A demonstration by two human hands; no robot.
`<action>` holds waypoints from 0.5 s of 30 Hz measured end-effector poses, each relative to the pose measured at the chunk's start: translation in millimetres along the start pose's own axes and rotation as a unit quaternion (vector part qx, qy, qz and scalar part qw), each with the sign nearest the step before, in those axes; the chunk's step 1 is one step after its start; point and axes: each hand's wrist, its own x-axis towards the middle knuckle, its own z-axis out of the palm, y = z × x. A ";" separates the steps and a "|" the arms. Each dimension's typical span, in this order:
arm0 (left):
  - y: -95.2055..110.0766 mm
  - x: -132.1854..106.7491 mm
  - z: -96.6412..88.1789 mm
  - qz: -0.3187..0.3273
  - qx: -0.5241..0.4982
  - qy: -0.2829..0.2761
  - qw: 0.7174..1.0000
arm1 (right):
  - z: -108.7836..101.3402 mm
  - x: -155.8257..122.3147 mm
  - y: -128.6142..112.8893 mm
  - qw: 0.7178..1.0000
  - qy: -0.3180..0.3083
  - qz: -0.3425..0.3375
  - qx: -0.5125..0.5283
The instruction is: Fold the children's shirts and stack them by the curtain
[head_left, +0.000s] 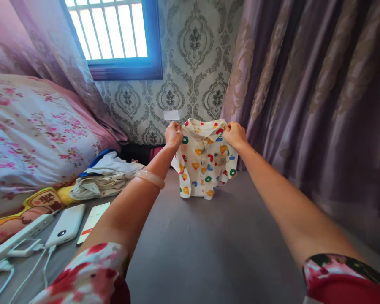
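Observation:
A small white collared shirt [198, 162] with colourful printed shapes hangs upright between my hands, its front towards me. My left hand [174, 134] is closed on the shoulder at the left of the collar. At the opposite shoulder, my right hand [234, 134] pinches the cloth in the same way. Both arms are stretched forward, and the shirt's hem is close to the grey bed surface [190, 249]; whether it touches cannot be made out. The sleeves dangle at each side.
Folded clothes [106, 179] lie at the left, beside floral bedding [47, 131]. Nearer are a phone [93, 221], a white power bank [66, 223], a power strip [22, 236] with cables and a yellow cushion [44, 200]. A purple curtain [304, 105] hangs at the right.

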 end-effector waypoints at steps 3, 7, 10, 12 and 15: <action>5.3 -8.5 3.9 0.014 -0.001 0.032 0.999 | 2.7 -10.3 -4.2 0.998 0.056 -0.011 0.018; 11.1 -23.8 -1.5 0.070 0.011 0.100 0.993 | -5.0 -27.7 -8.1 0.994 0.102 -0.050 0.004; 14.5 -37.8 -15.9 0.133 0.034 0.108 0.985 | -17.0 -37.8 -5.6 0.990 0.109 -0.087 -0.033; 15.7 -47.2 -27.8 0.171 0.055 0.103 0.978 | -25.9 -42.9 -1.9 0.985 0.125 -0.115 -0.043; 16.4 -61.0 -45.5 0.209 0.089 0.114 0.967 | -40.9 -51.1 2.7 0.977 0.147 -0.145 -0.049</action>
